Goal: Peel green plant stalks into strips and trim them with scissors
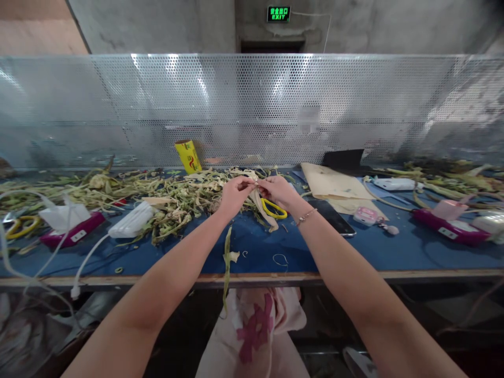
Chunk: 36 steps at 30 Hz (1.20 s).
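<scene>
My left hand (235, 193) and my right hand (279, 190) meet above the blue table top (354, 252), both pinching the top of a pale dried leaf strip (264, 209) that hangs down between them. Just under my right hand lie yellow-handled scissors (274, 209). Behind my hands spreads a pile of dried green and tan leaves (173, 197). A long green leaf strip (227, 262) droops over the table's front edge. A thin bracelet (306, 215) circles my right wrist.
A white power bank (132, 220) with cable, a tissue box (66, 224), a dark phone (334, 216), brown paper (334, 185), a yellow packet (188, 156) and a pink box (449, 226) sit on the table. A perforated metal screen (252, 105) stands behind.
</scene>
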Available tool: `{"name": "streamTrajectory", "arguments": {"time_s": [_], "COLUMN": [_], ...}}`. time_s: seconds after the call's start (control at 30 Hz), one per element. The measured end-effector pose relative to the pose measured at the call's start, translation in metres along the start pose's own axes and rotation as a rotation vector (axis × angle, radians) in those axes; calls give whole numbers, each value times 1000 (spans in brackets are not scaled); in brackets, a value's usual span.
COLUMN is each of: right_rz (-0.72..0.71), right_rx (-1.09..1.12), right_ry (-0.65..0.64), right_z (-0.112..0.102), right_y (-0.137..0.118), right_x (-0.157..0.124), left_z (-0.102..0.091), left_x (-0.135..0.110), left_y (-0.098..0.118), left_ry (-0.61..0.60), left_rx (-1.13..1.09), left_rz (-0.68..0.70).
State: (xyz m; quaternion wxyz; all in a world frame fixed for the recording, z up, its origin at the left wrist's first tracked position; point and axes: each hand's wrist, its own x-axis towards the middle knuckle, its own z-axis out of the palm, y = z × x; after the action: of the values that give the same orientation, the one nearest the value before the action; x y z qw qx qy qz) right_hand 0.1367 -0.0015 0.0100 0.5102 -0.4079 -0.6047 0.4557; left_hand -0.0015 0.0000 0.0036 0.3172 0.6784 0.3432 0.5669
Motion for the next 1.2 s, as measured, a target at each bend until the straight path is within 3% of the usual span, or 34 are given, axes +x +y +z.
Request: {"name": "streamTrajectory", "arguments": {"time_s": [0.3, 0.47, 0.6, 0.7, 0.87, 1.0, 1.2], "right_rz": [-385, -663, -765, -749, -568, -448, -376], "right_rx": [-656, -888, -1055, -1032, -755, -578, -485], "right_ry": [234, 176, 99, 106, 169, 127, 107], "right_z": [2, 0, -5, -7, -5, -3, -3], "right_y": [1, 5, 5, 6, 5, 3, 4], "right_x": [-2, -2, 0, 1, -1, -1, 0], "left_z": [3, 1, 0, 0, -1, -3, -2], "left_x": [1, 2, 3, 3, 4, 6, 5], "left_y": [-4, -2, -2, -1, -2, -3, -1], "left_ry": [-44, -79, -79, -69, -57, -64, -61], "left_rx": [-329, -489, -532, -526, -480, -486, -476], "left_rz": [-221, -333, -386, -388, -364, -355, -360]}}
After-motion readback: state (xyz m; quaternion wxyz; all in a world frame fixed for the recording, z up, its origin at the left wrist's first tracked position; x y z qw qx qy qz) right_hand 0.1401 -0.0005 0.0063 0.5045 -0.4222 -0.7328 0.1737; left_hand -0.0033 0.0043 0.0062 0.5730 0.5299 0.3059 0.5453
